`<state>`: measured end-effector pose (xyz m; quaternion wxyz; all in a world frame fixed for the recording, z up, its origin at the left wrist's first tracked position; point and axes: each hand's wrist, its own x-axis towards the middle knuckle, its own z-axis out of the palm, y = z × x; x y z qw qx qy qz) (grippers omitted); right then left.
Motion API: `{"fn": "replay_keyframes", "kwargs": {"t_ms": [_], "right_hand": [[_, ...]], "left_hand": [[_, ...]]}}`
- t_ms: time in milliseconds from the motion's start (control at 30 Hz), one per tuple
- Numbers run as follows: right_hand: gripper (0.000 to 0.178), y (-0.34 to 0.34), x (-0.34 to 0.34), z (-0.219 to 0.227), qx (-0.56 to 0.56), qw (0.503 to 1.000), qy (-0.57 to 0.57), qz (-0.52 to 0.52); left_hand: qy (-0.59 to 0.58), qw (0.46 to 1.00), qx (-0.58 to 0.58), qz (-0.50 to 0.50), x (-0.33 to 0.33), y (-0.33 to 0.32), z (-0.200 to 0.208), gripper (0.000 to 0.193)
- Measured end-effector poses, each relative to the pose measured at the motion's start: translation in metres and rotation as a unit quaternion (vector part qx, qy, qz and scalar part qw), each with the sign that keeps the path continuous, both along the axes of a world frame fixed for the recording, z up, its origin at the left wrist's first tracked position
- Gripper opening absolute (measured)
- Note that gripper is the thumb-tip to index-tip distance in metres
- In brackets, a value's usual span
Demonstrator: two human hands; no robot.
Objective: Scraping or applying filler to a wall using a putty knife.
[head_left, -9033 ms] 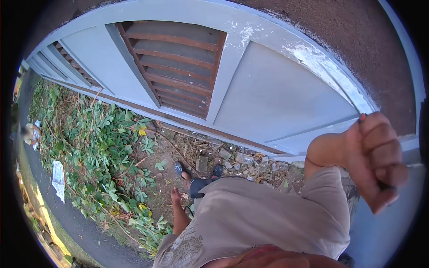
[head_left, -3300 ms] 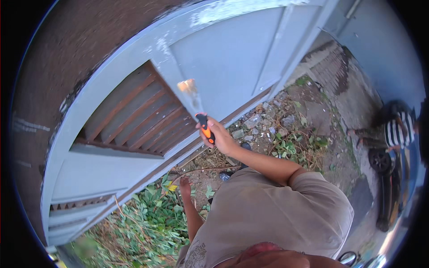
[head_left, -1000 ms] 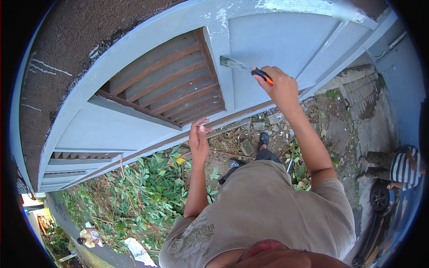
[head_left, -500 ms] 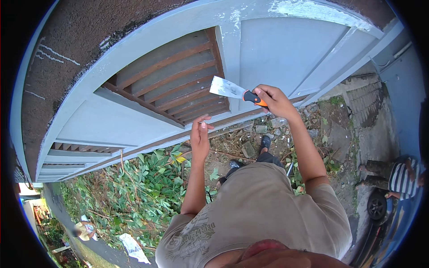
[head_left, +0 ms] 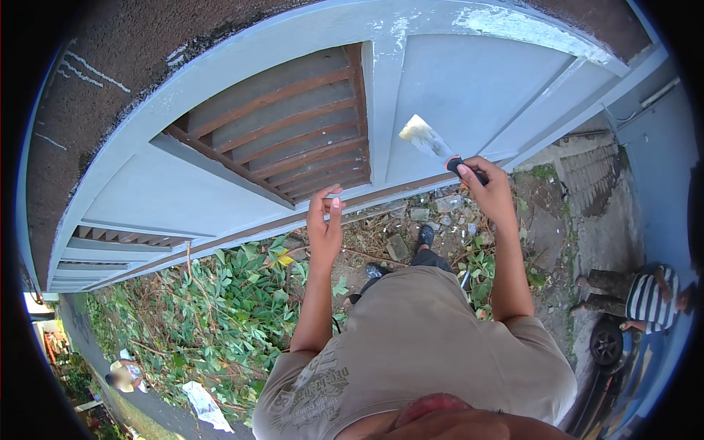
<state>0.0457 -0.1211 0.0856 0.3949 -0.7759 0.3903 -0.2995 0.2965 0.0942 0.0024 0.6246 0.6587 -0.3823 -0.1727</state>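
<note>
In my right hand [head_left: 485, 189] is a putty knife [head_left: 431, 142] with a wide metal blade and a black and orange handle. Its blade is smeared and points up and left, in front of a pale blue panel [head_left: 469, 88]. I cannot tell whether the blade touches the panel. My left hand [head_left: 324, 224] is raised with its fingers bent and apart, holding nothing. It is nearest to the lower edge of a wooden louvre [head_left: 293, 125] with brown slats. Worn, flaking paint shows on the blue frame [head_left: 383, 95] between louvre and panel.
Leafy cut branches [head_left: 220, 315] cover the ground at left. Stones and rubble [head_left: 400, 246] lie by my feet. A person in a striped shirt [head_left: 651, 297] is at the right near a vehicle wheel [head_left: 607, 343]. Another person [head_left: 126, 375] is at the far left beside a white sheet [head_left: 205, 405].
My right hand has moved right and slightly down with the putty knife, whose blade went from in front of the louvre to the blue panel. My left hand stays nearly in place.
</note>
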Motion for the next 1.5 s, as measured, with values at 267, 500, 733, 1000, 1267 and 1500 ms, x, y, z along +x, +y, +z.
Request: {"fn": "replay_keyframes", "kwargs": {"t_ms": [267, 500, 733, 1000, 1267, 1500], "right_hand": [[0.017, 0.037, -0.013, 0.001, 0.144, 0.982, -0.042, 0.116], [0.017, 0.047, -0.033, 0.004, 0.142, 0.982, -0.082, 0.097], [0.018, 0.046, -0.057, -0.001, 0.148, 0.981, -0.040, 0.122], [0.027, 0.050, -0.078, -0.001, 0.115, 0.988, -0.062, 0.079], [0.029, 0.048, -0.093, -0.029, 0.049, 0.989, -0.103, 0.091], [0.029, 0.049, -0.104, -0.029, 0.044, 0.992, -0.101, 0.061]], "left_hand": [[-0.035, 0.995, -0.066, -0.062, -0.015, -0.051, 0.073, 0.022], [0.006, 0.991, -0.061, -0.121, -0.026, -0.070, 0.068, 0.017], [0.088, 0.980, -0.057, -0.170, -0.036, -0.077, 0.052, 0.011], [0.226, 0.957, -0.001, -0.180, -0.041, -0.088, 0.021, 0.011], [0.298, 0.943, -0.016, -0.143, -0.031, -0.078, -0.017, 0.013], [0.068, 0.982, -0.001, -0.177, -0.040, -0.084, -0.014, 0.030]]}}
